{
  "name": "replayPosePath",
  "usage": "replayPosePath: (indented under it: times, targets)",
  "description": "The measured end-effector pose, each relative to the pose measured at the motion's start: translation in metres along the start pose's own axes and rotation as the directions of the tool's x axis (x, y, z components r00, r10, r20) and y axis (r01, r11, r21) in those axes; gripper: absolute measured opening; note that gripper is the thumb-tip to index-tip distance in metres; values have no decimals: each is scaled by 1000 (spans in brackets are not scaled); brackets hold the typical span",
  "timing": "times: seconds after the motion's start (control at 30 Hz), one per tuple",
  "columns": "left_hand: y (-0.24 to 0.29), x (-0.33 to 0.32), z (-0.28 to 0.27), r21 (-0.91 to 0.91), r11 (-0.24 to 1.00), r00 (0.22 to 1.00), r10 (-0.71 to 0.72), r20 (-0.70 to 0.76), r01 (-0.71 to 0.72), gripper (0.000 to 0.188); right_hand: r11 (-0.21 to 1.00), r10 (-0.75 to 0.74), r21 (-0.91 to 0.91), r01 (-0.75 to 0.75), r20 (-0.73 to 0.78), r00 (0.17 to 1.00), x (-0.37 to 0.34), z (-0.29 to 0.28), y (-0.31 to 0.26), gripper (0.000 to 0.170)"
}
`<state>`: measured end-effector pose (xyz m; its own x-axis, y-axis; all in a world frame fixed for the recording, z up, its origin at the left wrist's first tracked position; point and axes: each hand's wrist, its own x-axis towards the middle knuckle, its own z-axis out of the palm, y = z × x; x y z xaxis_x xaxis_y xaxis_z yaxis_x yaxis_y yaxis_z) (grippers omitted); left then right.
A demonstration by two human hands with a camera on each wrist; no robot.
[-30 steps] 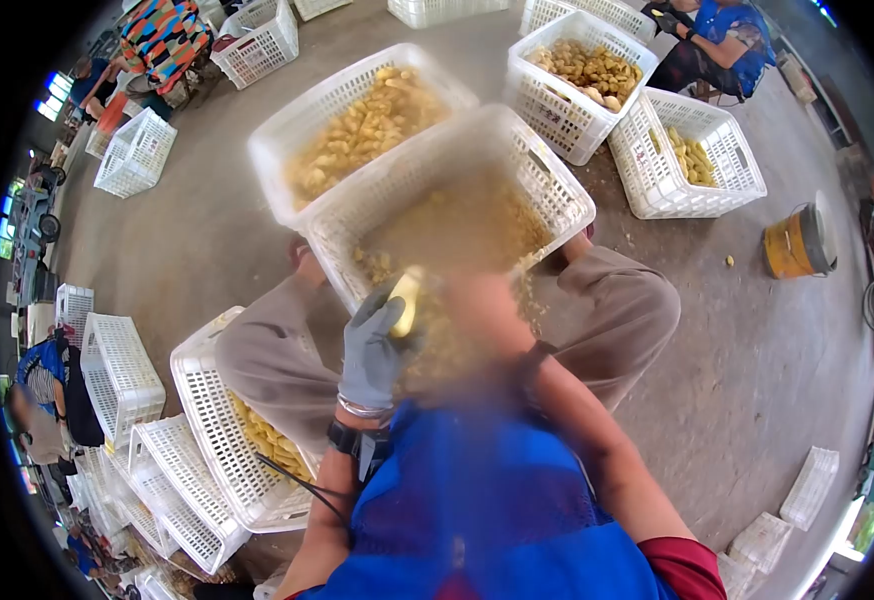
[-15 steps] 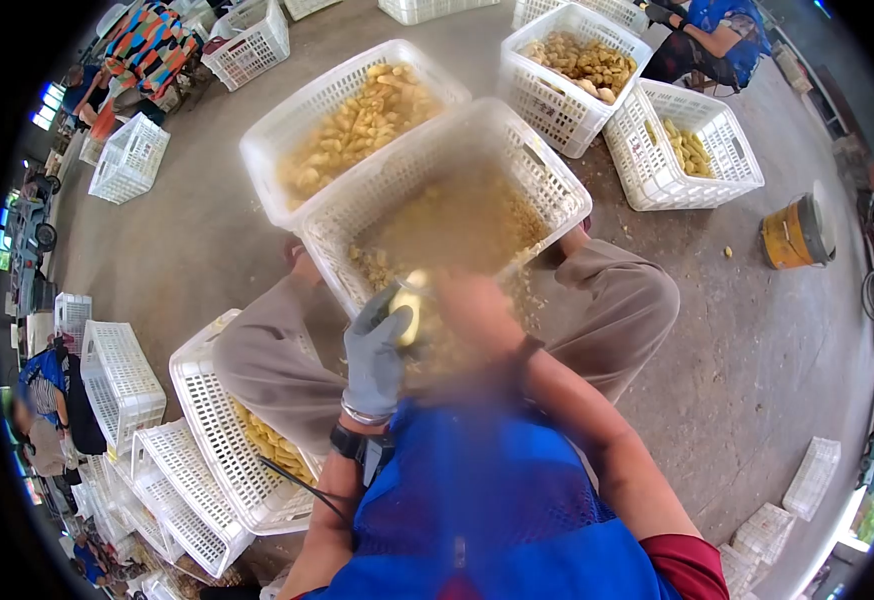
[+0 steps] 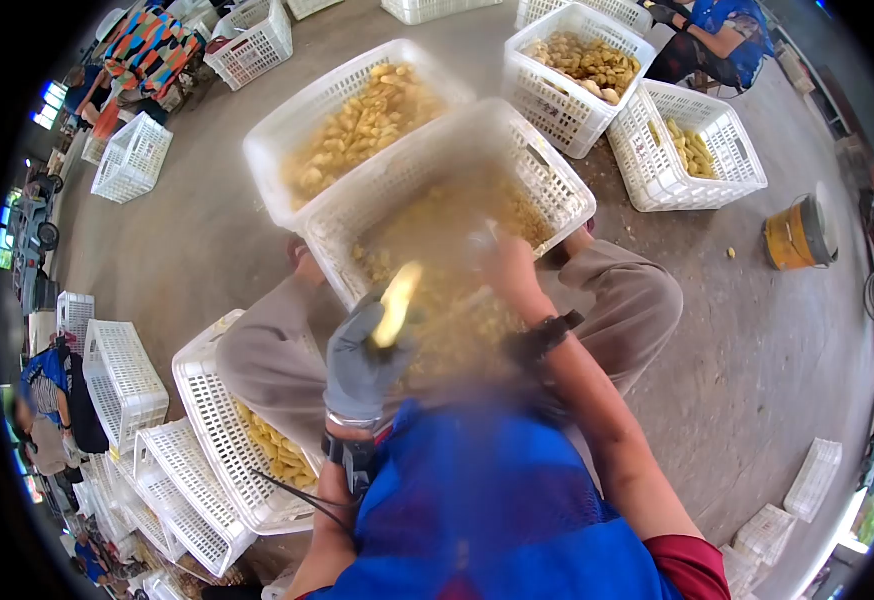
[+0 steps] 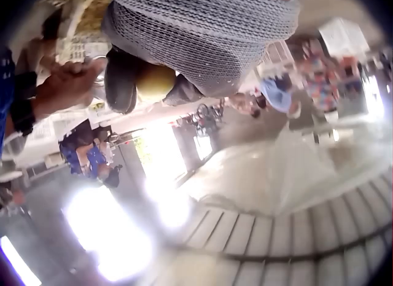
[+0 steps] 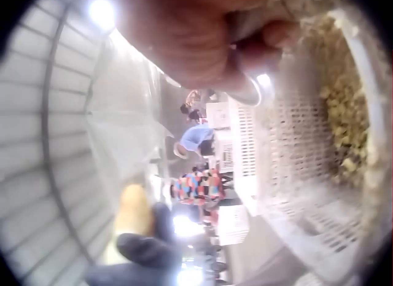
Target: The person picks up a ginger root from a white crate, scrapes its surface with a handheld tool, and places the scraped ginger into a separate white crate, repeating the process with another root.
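Observation:
A grey-gloved left hand (image 3: 365, 362) grips a pale yellow, root-like piece (image 3: 396, 304) over the near edge of the middle crate (image 3: 329, 262). In the left wrist view the glove (image 4: 196, 37) has dark fingertips around the piece (image 4: 156, 83). The bare right hand (image 3: 513, 272) is apart from the piece, above the crate, and blurred in the head view. Its fingers curl round a shiny metal tool (image 5: 250, 94), only partly visible in the right wrist view. Small yellow scraps (image 5: 347, 126) lie in the crate.
Behind the middle crate stands another crate (image 3: 267, 160) of yellow pieces. Two filled crates (image 3: 557, 120) are at the back right, a yellow bucket (image 3: 787, 238) far right. Several crates (image 3: 219, 440) stand left of the person's legs. Other people sit around.
The right hand has moved up and right, away from the piece. The left hand has shifted slightly left and down, and the piece now leans more to the right.

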<state>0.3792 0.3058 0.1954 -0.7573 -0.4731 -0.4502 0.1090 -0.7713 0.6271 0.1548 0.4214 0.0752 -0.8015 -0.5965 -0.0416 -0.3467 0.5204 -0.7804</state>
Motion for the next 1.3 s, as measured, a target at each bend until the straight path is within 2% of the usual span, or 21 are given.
replayPosePath:
  times: [0.07,0.13,0.2,0.3,0.33,0.43,0.47,0.57,0.63,0.7,0.73,0.77,0.8,0.9,0.93,1.0,1.03,1.1,1.13,1.2,1.3]
  targets:
    - [-18,12,-22,-57,993,990,-101,99,107,41,971,123,199,-129,37,992,0,2,-7,24]
    - [-38,22,-46,101,993,987,-82,139,68,40,825,200,523,-214,84,976,-13,-5,-38,24]
    - [-51,24,-51,323,946,984,-28,176,-31,40,759,199,633,-153,-1,980,-21,0,-51,24]
    - [-49,12,-29,611,778,966,-23,257,-144,53,730,93,683,-17,-74,993,-26,25,-50,27]
    - [-48,11,-25,706,663,946,10,323,-248,55,802,8,595,57,-106,994,-27,34,-47,27]
    - [-47,12,-13,750,629,951,-54,306,-205,43,925,-233,242,292,-247,941,-20,51,-37,29]
    - [-41,9,-2,716,691,951,-145,274,-100,38,939,-222,213,269,-221,950,-20,52,-34,29]
    - [-36,14,3,774,628,929,-233,288,-83,37,953,-248,141,269,-152,957,-22,62,-32,28]
    - [-38,19,-8,781,599,914,-193,357,-178,36,958,-220,159,237,-119,968,-23,52,-42,27]
    - [-33,18,-13,725,617,891,-82,447,-307,34,962,-123,235,140,-88,989,-31,7,-68,26]
    - [-27,16,-9,701,670,917,-74,393,-246,32,1000,-21,24,20,59,998,-21,0,-65,24]
    - [-21,14,-4,666,721,939,-65,337,-189,31,996,-31,-77,39,104,994,-22,-10,-61,22]
    - [-10,10,8,613,790,974,-143,177,4,29,982,-36,-178,63,150,988,-25,-24,-63,21]
    - [-28,27,-18,535,844,987,-117,108,42,29,893,-104,-389,227,314,944,-37,-16,-53,19]
    - [-32,31,-24,591,804,981,-59,185,-63,30,849,-126,-438,295,374,919,-43,-13,-53,19]
    - [-33,33,-21,611,788,981,-48,190,-80,29,810,-149,-468,354,419,896,-55,-15,-60,20]
    - [-27,30,-9,579,815,989,-95,113,12,28,789,-161,-479,385,444,881,-58,-17,-64,21]
    - [-22,28,-2,547,830,986,-157,47,106,28,821,-141,-454,345,425,894,-56,-17,-66,19]
    - [-20,29,-4,556,824,984,-169,57,110,28,838,-129,-440,323,415,900,-55,-17,-67,19]
    - [-18,29,-8,569,813,981,-187,52,124,29,963,-88,-206,174,370,925,-42,-15,-59,22]
    - [-21,31,-20,596,795,983,-179,45,117,28,991,-61,128,24,287,956,-31,-24,-49,27]
